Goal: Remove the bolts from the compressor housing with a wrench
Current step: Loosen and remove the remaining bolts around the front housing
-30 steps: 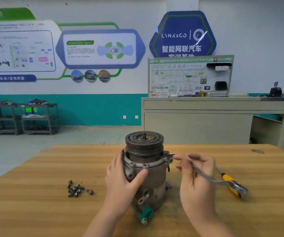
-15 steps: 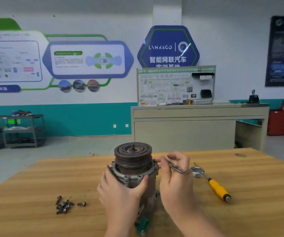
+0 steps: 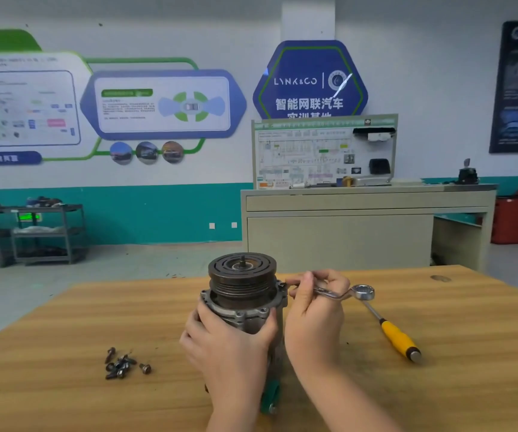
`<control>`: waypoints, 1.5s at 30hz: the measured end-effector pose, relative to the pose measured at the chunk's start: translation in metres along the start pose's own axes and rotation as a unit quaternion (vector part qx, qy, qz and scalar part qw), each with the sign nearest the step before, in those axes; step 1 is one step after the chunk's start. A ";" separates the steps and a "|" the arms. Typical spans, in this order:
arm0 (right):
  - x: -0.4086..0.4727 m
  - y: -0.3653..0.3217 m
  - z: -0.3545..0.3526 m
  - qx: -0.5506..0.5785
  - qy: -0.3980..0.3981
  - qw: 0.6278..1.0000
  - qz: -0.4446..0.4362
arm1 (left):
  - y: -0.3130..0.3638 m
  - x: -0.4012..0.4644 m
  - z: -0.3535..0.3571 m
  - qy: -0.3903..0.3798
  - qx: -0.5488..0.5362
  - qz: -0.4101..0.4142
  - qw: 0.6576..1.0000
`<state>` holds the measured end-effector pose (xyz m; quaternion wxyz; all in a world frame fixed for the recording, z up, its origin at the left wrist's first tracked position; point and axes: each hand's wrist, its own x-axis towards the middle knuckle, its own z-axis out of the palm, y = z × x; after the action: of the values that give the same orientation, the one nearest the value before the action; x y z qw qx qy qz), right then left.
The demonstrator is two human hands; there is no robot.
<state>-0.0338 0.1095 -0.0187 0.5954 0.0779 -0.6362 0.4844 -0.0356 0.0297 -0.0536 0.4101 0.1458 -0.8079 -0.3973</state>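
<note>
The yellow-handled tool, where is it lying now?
In the head view, the yellow-handled tool lies on the wooden table, to the right of the right hand that holds the wrench.

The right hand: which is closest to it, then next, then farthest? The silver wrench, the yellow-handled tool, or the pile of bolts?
From the right hand:
1. Silver wrench, held in its fingers.
2. Yellow-handled tool, lying on the table to its right.
3. Pile of bolts, far to the left, past the compressor.
</note>
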 end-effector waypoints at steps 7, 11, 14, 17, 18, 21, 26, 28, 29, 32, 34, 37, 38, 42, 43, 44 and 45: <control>-0.005 -0.019 0.032 -0.043 0.181 0.967 0.173 | 0.001 -0.002 0.001 -0.013 -0.070 -0.016 0.997; -0.002 -0.019 0.028 -0.044 0.174 0.962 0.206 | -0.007 0.004 0.000 -0.030 -0.074 -0.007 0.997; 0.009 -0.010 0.015 0.000 0.156 0.957 0.243 | -0.016 0.016 -0.001 -0.059 -0.060 0.005 0.996; 0.029 0.003 0.007 0.057 0.138 0.939 0.310 | -0.024 0.028 -0.003 -0.101 -0.083 0.017 0.991; 0.038 0.010 0.007 0.076 0.123 0.928 0.344 | -0.026 0.032 -0.003 -0.113 -0.094 0.024 0.989; 0.064 0.033 0.006 0.099 0.016 0.884 0.457 | -0.033 0.044 -0.003 -0.153 -0.129 0.044 0.979; 0.083 0.058 0.019 0.195 -0.181 0.778 0.569 | -0.039 0.059 -0.002 -0.232 -0.211 0.067 0.947; 0.090 0.064 0.026 0.201 -0.279 0.736 0.584 | -0.043 0.063 0.001 -0.250 -0.253 0.069 0.932; 0.093 0.066 0.028 0.200 -0.326 0.713 0.588 | -0.046 0.065 0.002 -0.255 -0.275 0.066 0.925; 0.104 0.074 0.034 0.210 -0.415 0.649 0.602 | -0.052 0.067 0.008 -0.254 -0.321 0.058 0.911; 0.111 0.080 0.036 0.238 -0.428 0.610 0.622 | -0.054 0.069 0.012 -0.262 -0.345 0.057 0.899; 0.111 0.085 0.035 0.288 -0.413 0.584 0.636 | -0.054 0.067 0.013 -0.280 -0.392 0.036 0.876; 0.108 0.085 0.034 0.305 -0.400 0.589 0.633 | -0.054 0.066 0.013 -0.279 -0.408 0.028 0.869; 0.102 0.075 0.029 0.419 -0.283 0.628 0.591 | -0.055 0.062 0.017 -0.258 -0.433 0.010 0.864; 0.102 0.071 0.024 0.445 -0.252 0.634 0.579 | -0.055 0.061 0.018 -0.255 -0.436 0.006 0.863; 0.101 0.066 0.018 0.461 -0.231 0.645 0.565 | -0.055 0.060 0.018 -0.256 -0.439 0.003 0.861; 0.100 0.061 0.012 0.466 -0.218 0.658 0.550 | -0.055 0.059 0.018 -0.259 -0.441 0.002 0.859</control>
<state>-0.1109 0.1806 0.0347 -0.0494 0.0848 -0.3652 0.9257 -0.0907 -0.0296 -0.0696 0.2085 -0.1600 -0.6257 -0.7344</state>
